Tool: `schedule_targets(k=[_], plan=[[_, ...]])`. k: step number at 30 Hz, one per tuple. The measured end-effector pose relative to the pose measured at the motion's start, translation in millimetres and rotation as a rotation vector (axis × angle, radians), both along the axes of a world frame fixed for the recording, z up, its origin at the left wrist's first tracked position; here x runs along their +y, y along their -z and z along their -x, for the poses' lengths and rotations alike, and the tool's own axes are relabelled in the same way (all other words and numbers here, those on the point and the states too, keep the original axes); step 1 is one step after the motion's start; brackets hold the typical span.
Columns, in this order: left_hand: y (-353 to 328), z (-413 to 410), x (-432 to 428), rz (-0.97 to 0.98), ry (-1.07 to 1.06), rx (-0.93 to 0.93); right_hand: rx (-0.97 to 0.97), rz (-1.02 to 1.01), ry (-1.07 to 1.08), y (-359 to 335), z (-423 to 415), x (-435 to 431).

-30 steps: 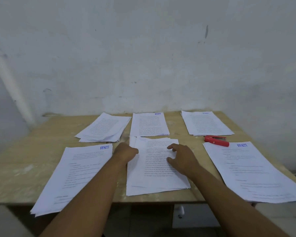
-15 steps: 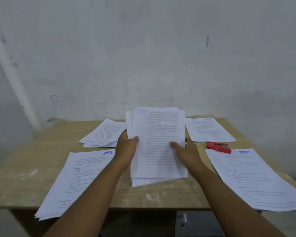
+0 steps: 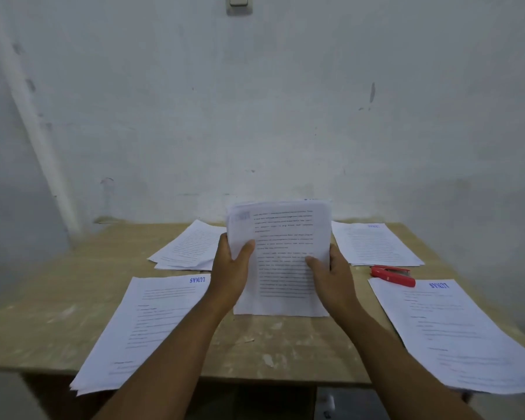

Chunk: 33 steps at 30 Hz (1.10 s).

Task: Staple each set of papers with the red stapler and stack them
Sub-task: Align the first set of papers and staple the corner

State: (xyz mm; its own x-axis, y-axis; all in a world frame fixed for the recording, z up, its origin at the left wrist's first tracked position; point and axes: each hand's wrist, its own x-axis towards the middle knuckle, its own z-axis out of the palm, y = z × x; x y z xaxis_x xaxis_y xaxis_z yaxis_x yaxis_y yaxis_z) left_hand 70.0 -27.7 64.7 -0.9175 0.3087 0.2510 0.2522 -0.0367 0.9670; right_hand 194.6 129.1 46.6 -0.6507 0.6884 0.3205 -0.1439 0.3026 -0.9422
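While both hands grip it, the sheaf [image 3: 285, 268] stands upright over the middle of the table [image 3: 58, 298]. Its lower edge is at the wood or just above it; I cannot tell whether it touches. The left hand [image 3: 229, 274] holds the sheaf's left edge, thumb curled across the front and fingers behind. The right hand [image 3: 331, 277] holds the right edge the same way, thumb on the printed face. The stapler [image 3: 393, 276] lies on the table to the right of the sheaf, apart from both hands, between the far-right set [image 3: 373, 245] and the near-right set [image 3: 455, 338]. Two more sets lie flat on the left: the near-left set [image 3: 146, 328] and the far-left set [image 3: 188, 247], its sheets fanned. A pale wall [image 3: 255, 101] rises behind.
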Motion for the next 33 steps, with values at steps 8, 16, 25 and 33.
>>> schedule_targets(k=[8, 16, 25, 33], plan=[[12.4, -1.1, 2.4, -0.019, -0.054, 0.042, 0.029, 0.039, 0.028, 7.2, 1.9, -9.8], [10.8, 2.7, 6.1, 0.052, -0.078, 0.052, -0.037, 0.006, 0.035, 5.9, 0.1, -9.1], [32.2, 12.2, 0.3, 0.483, -0.052, -0.015, -0.435, 0.023, 0.008, 5.3, 1.3, 26.4], [79.5, 17.6, 5.7, 0.994, -0.130, 0.101, -0.747, -0.363, -0.021, 46.3, 2.9, 41.2]])
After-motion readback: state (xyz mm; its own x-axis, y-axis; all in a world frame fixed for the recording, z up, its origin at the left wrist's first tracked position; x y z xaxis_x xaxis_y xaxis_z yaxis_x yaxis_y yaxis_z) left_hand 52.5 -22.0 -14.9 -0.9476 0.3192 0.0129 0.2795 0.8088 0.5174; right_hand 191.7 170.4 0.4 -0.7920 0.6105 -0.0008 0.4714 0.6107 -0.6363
